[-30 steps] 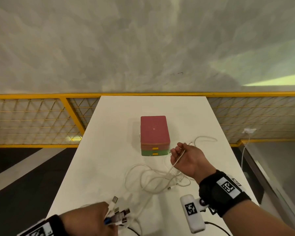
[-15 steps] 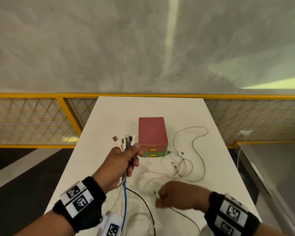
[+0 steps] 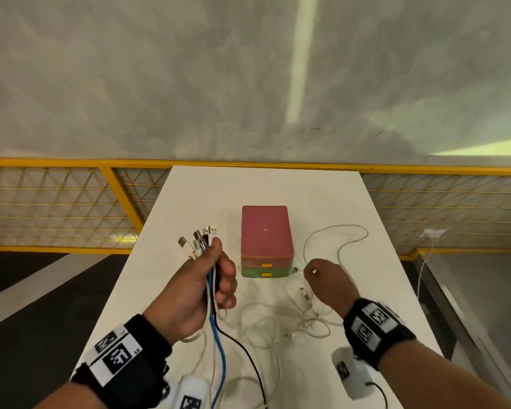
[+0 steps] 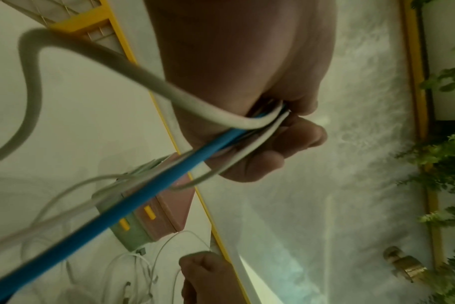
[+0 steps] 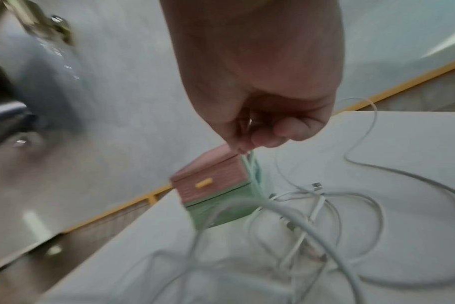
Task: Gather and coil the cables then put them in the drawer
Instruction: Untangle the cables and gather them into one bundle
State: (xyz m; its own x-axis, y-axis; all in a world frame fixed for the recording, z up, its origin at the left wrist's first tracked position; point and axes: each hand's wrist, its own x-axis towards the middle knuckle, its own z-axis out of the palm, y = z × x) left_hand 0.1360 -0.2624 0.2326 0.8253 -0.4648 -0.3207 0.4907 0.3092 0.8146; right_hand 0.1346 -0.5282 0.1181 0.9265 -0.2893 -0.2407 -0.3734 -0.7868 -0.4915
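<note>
My left hand [image 3: 219, 276] is raised over the white table [image 3: 189, 202] and grips a bundle of cables. Their USB plugs [image 3: 199, 242] stick up above the fist. A blue cable [image 3: 220, 349] and a black cable [image 3: 244, 348] hang down from it; the blue cable [image 4: 143, 195] crosses the left wrist view. My right hand [image 3: 317, 274] pinches the end of a white cable [image 5: 249, 158] just right of the drawer box [image 3: 266, 237], pink above, green below, both drawers closed. A tangle of white cables [image 3: 292, 317] lies on the table in front of the box.
A long white cable loop [image 3: 340, 240] lies right of the box. A yellow railing with mesh [image 3: 56, 208] runs behind and beside the table. A white plug and cord [image 3: 431, 234] hang off to the right. The table drops off on both sides.
My right hand has moved from the near part of the table up to the right side of the drawer box, lifting a white cable end. The left hand stays raised with its bundle.
</note>
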